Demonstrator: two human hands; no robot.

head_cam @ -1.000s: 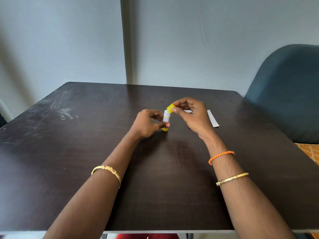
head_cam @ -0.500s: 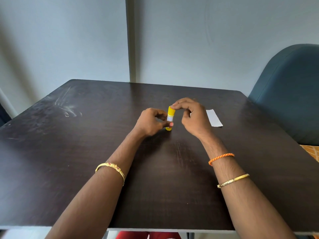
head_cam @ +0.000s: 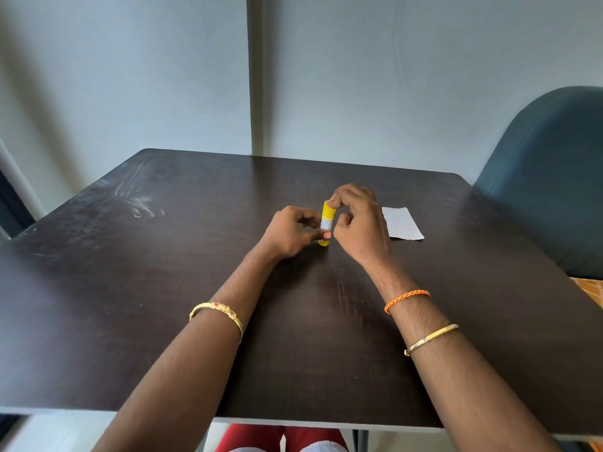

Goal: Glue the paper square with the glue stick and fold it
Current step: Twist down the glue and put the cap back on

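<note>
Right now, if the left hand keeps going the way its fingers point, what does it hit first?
The glue stick: the left hand already pinches its lower body, fingers pointing right. Past it is the right hand, whose fingertips are on the cap.

Glossy yellow plastic glue stick (head_cam: 326,220), matt white paper square (head_cam: 403,223), scuffed dark wood-grain table (head_cam: 163,288), blue cloth-covered chair (head_cam: 548,177)

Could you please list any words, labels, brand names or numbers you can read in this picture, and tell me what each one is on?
Nothing here can be read.
Glue stick: its white label shows faint lines of print, too small and blurred to read; partly covered by the left hand and right hand.
Paper square: no writing visible.
Table: scuff marks only, no text.
</note>
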